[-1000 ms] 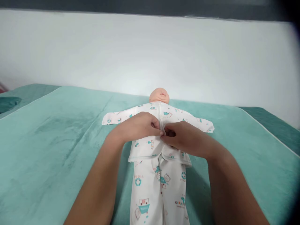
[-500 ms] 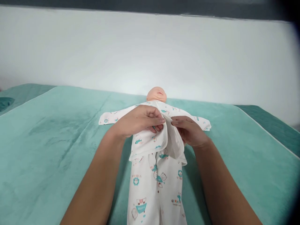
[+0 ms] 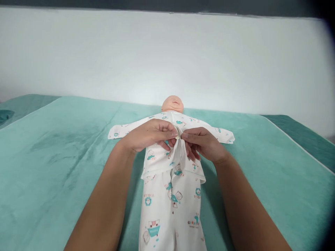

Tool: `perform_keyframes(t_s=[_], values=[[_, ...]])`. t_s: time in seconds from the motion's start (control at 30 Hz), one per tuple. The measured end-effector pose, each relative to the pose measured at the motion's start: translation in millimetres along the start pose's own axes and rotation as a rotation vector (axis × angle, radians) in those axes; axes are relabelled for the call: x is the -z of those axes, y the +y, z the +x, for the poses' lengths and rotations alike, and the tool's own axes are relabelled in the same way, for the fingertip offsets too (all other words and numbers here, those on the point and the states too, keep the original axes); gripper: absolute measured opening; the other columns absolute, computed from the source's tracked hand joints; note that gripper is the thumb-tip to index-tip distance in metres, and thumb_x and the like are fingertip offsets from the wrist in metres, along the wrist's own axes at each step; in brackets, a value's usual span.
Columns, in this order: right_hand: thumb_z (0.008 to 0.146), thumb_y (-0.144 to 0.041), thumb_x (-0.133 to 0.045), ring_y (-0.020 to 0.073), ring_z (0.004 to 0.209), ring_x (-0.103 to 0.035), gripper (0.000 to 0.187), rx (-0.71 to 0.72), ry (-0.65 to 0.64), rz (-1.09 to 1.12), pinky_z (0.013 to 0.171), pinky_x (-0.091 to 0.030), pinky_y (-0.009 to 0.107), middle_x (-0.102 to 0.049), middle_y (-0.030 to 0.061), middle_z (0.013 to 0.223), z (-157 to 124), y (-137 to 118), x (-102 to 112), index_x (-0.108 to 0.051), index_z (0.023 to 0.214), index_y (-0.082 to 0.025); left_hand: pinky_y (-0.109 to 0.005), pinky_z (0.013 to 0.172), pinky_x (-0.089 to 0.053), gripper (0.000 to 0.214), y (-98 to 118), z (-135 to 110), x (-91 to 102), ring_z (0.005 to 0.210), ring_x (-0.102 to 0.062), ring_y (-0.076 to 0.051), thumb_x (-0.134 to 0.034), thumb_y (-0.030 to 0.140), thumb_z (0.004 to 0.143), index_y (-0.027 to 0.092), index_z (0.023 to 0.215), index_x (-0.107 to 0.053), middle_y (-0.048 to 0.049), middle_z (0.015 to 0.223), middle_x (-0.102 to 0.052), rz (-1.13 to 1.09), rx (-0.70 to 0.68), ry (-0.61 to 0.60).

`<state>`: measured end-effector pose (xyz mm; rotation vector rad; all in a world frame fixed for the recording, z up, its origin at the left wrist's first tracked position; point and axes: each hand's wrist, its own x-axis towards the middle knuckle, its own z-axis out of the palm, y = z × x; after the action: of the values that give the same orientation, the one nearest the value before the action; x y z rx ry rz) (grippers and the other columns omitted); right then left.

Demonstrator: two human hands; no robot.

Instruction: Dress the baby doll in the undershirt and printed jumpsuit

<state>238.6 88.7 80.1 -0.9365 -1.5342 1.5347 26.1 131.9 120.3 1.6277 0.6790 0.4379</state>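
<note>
A baby doll (image 3: 172,104) lies on its back on a teal blanket (image 3: 65,146), dressed in a white printed shirt (image 3: 157,162) and matching trousers (image 3: 170,216). My left hand (image 3: 149,134) pinches the left front edge of the shirt at the chest. My right hand (image 3: 202,143) pinches the right front edge, and the two edges meet between my fingertips over a small button. The shirt's lower front hangs slightly apart below my fingers. The doll's sleeves lie spread out to both sides.
The teal blanket covers a wide flat surface that ends at a white wall (image 3: 167,59) behind the doll. A darker green cover (image 3: 303,139) shows at the right edge and another dark green patch (image 3: 5,115) at the far left.
Half a second ago the shirt's right flap was folded open. Both hands have since brought the two front edges back together higher on the chest.
</note>
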Motion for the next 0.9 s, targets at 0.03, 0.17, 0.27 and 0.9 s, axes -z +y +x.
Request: perform_keyframes(t_s=[0.03, 0.17, 0.27, 0.9], values=[[0.090, -0.047, -0.060, 0.0106, 0.038, -0.055, 0.043, 0.000, -0.014, -0.013, 0.033, -0.036, 0.019, -0.060, 0.0015, 0.049, -0.2, -0.4, 0.3, -0.066, 0.063, -0.015, -0.030, 0.073, -0.058, 0.027, 0.1, -0.2, 0.2, 0.082, -0.065, -0.015, -0.069, 0.041, 0.082, 0.015, 0.083, -0.066, -0.0042, 0.083, -0.065, 0.005, 0.002, -0.002], [0.092, -0.045, -0.059, 0.0110, 0.042, -0.058, 0.042, -0.007, -0.074, -0.057, 0.037, -0.038, 0.019, -0.062, 0.0024, 0.052, -1.0, -2.0, 1.8, -0.069, 0.066, -0.015, -0.028, 0.070, -0.056, 0.026, 1.1, -0.3, 0.1, 0.071, -0.063, -0.013, -0.068, 0.041, 0.082, 0.015, 0.081, -0.066, -0.0025, 0.076, -0.065, 0.046, 0.020, -0.012], [0.092, -0.047, -0.058, 0.0113, 0.043, -0.059, 0.043, -0.011, -0.095, -0.081, 0.038, -0.039, 0.020, -0.063, 0.0027, 0.053, -1.5, -2.7, 2.9, -0.070, 0.067, -0.014, -0.027, 0.067, -0.054, 0.027, 2.6, -0.5, 0.1, 0.066, -0.060, -0.011, -0.069, 0.041, 0.081, 0.016, 0.076, -0.064, -0.0014, 0.072, -0.063, 0.070, 0.024, -0.019], [0.083, -0.037, -0.070, 0.0105, 0.042, -0.060, 0.022, -0.094, -0.022, -0.128, 0.035, -0.039, 0.018, -0.070, -0.0013, 0.064, -0.8, -5.9, -5.6, -0.056, 0.088, -0.020, -0.025, 0.061, -0.051, 0.026, 8.1, -6.9, 2.2, 0.065, -0.061, -0.013, -0.066, 0.042, 0.080, 0.018, 0.070, -0.067, -0.0017, 0.066, -0.064, 0.265, 0.083, -0.005]])
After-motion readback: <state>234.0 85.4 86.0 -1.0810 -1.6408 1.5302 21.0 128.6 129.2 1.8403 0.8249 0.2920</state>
